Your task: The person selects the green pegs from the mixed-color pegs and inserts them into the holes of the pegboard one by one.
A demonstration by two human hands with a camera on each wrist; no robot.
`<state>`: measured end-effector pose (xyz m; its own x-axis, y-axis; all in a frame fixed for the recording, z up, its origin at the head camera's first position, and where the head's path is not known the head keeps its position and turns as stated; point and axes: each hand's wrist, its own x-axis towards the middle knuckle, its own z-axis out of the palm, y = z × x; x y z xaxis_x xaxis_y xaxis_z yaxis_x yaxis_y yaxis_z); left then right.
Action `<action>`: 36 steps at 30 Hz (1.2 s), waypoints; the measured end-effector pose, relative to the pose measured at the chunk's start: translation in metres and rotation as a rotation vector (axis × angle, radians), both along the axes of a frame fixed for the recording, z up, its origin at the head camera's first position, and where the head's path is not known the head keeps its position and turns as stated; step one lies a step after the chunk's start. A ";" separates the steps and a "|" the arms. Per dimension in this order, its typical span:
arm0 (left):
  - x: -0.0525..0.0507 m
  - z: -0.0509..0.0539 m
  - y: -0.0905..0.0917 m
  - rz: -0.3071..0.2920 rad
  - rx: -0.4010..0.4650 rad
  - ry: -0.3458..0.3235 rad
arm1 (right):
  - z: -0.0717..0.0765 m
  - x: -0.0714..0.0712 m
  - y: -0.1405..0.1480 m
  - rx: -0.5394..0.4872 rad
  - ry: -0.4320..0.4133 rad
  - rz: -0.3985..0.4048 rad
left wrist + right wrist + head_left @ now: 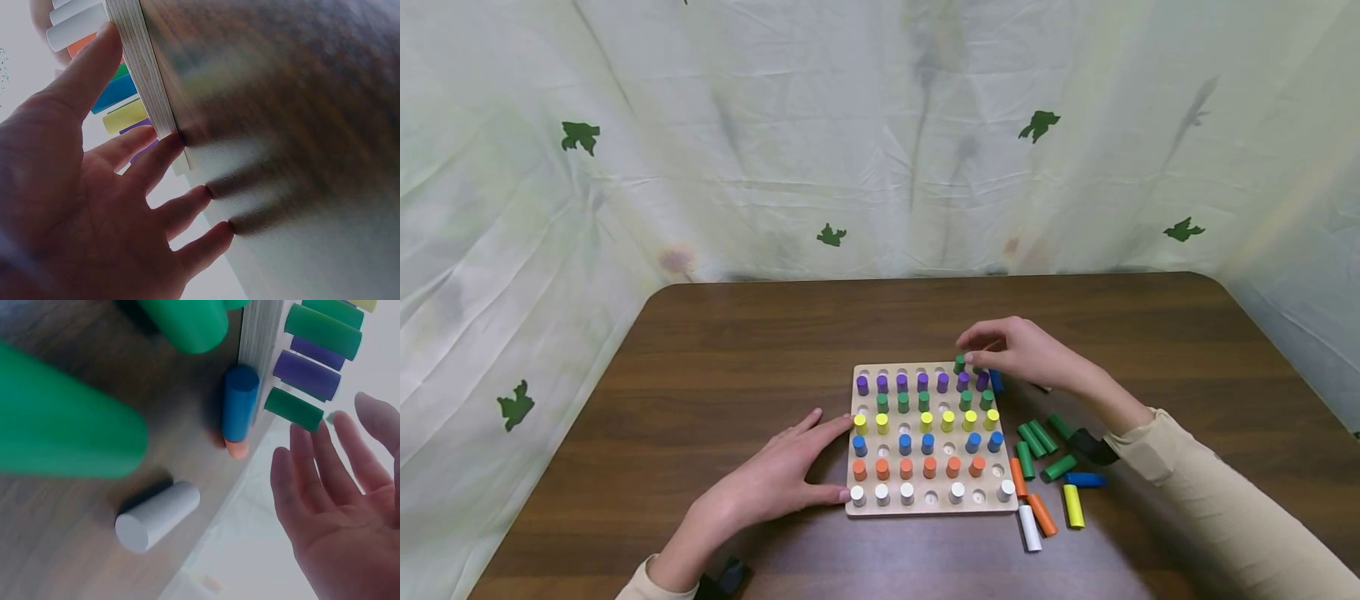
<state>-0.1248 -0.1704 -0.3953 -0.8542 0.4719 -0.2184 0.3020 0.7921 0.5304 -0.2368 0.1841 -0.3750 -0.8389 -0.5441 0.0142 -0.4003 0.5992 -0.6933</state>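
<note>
A wooden pegboard (891, 510) bears rows of purple, green, yellow, blue, orange and white pegs. Along its left edge rests my left hand (782, 471); thumb and fingers are spread, and the thumb lies beside a white peg (75, 28). My right hand (1015, 354) is over the far right corner, with thumb and index at a green peg (959, 364) standing in the back row. In the right wrist view those fingers look loosely curved and apart, gripping nothing. Another green peg (294, 409) stands at the row's end, mostly hidden by the hand in the head view.
Loose green pegs (1060, 467), orange pegs (1042, 514), a yellow peg (1073, 507), a white peg (1030, 528) and a blue peg (1086, 480) lie right of the board. Another blue peg (240, 403) lies against its right edge. All are on a brown table (760, 333).
</note>
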 end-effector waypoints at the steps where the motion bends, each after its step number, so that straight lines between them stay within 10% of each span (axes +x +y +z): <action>1: 0.000 0.000 0.000 0.000 -0.001 0.000 | 0.001 0.001 0.001 0.000 0.009 -0.010; 36: 0.000 0.001 0.000 0.000 0.009 0.011 | 0.011 0.058 0.060 0.068 0.024 -0.071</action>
<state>-0.1247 -0.1702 -0.3943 -0.8565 0.4739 -0.2045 0.3080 0.7873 0.5342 -0.1790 0.2444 -0.3639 -0.8752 -0.4837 -0.0003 -0.3713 0.6721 -0.6406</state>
